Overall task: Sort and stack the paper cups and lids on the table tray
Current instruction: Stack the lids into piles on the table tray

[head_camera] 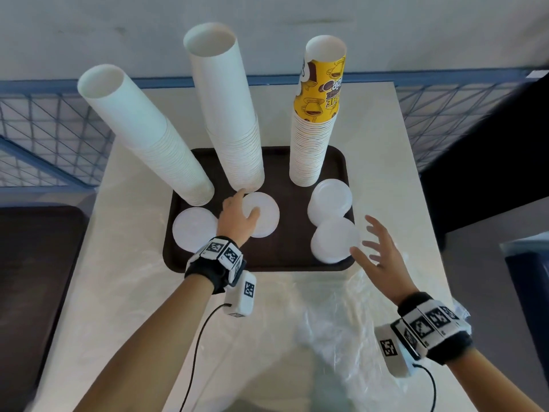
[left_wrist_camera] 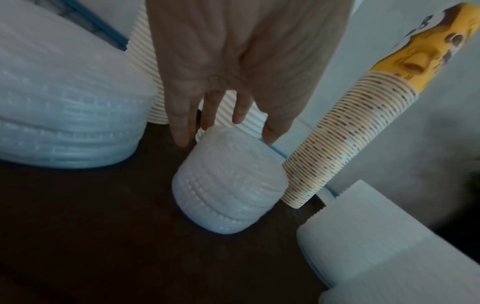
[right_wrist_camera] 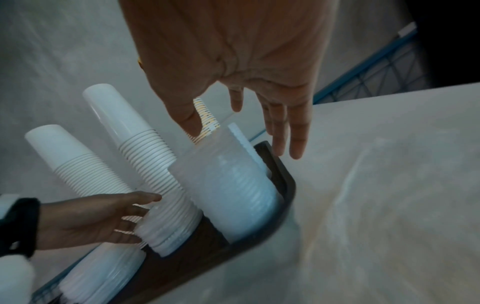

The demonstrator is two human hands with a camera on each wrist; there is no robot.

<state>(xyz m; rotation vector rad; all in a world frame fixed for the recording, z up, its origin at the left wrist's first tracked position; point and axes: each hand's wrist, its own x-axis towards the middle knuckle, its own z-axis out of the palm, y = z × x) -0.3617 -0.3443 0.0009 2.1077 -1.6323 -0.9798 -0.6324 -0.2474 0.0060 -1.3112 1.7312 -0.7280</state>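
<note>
Our left hand (head_camera: 237, 217) lays straight fingers (left_wrist_camera: 182, 123) against a stack of white plastic lids (head_camera: 264, 215) on the dark brown tray (head_camera: 285, 251); our right hand (head_camera: 378, 257) hovers nearby, fingers spread wide, holding nothing.

left hand (head_camera: 237, 218) hides the 9 o'clock rim of the middle lid stack (head_camera: 265, 215) | second tray (head_camera: 38, 242) at 9 o'clock cut by the frame edge | yellow cup (head_camera: 323, 84) lettering only partly legible | table (right_wrist_camera: 402, 185) in the right wrist view smeared with blur

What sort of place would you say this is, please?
Probably a café or canteen drinks station: tall stacks of paper cups, one topped with a coffee-print cup, and piles of white lids on a brown serving tray.
</note>
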